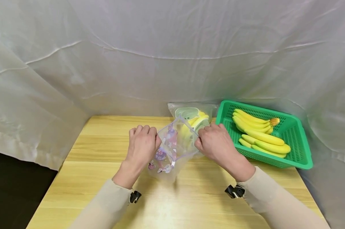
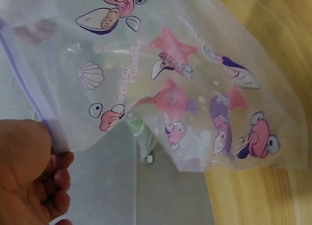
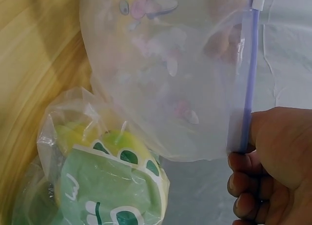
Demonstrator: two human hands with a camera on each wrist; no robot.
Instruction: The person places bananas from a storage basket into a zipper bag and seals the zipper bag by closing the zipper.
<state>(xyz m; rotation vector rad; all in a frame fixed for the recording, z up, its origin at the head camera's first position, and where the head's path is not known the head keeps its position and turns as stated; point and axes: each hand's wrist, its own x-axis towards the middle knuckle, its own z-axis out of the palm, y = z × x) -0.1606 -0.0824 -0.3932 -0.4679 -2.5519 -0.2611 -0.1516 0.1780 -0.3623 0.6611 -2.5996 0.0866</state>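
Between both hands hangs a clear zipper bag [image 1: 161,162] printed with pink and purple cartoon figures, its purple-edged mouth pulled wide. My left hand [image 1: 143,143] pinches one side of the rim; my right hand [image 1: 215,140] pinches the opposite side. In the right wrist view a white slider [image 3: 258,1] sits on the purple zip edge [image 3: 249,83]. Behind the held bag, a second clear bag [image 1: 186,111] with a green cartoon print lies on the table with yellow bananas [image 1: 202,118] inside, partly hidden by the front bag.
At the right stands a green plastic basket [image 1: 299,140] holding bunches of bananas [image 1: 264,135]. The wooden table [image 1: 98,152] runs back to a grey cloth [image 1: 149,76] hung behind and along the sides.
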